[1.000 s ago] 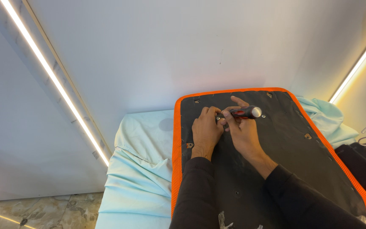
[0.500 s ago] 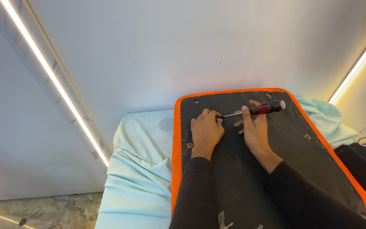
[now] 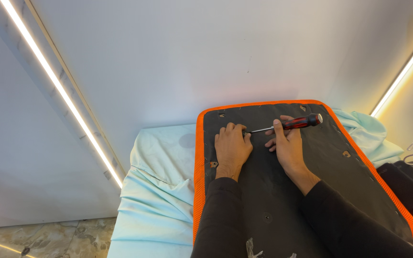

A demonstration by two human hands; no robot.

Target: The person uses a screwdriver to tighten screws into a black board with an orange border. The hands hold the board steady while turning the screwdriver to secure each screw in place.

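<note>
Red and black, the screwdriver (image 3: pixel 285 125) lies almost level across the far part of the dark panel (image 3: pixel 311 181), its handle pointing off to our right and its thin steel shaft running left, dipping slightly toward the tip. That long axis is the thing to read here: the tip ends right at the fingertips of our left hand (image 3: pixel 232 149), where a small fastener seems to sit, though it is too small and too covered to make out clearly.

Our right hand (image 3: pixel 288 147) has its thumb and fingers wrapped loosely around the handle near where it meets the shaft, so the grip is closed on the tool. Our left hand lies palm down on the panel with the fingers curled and pressed against the surface beside the tip; whether they pinch anything we cannot tell. The left hand is the nearer one to the tip, the right the nearer one to the handle.

The panel is bordered by an orange mesh edge (image 3: pixel 198 162) and rests on a pale mint cloth (image 3: pixel 158 181) spread over the bed or bench. A few small metal tabs dot the panel. Behind stands a white wall with a light strip (image 3: pixel 63 91), and dark objects sit at the far right.
</note>
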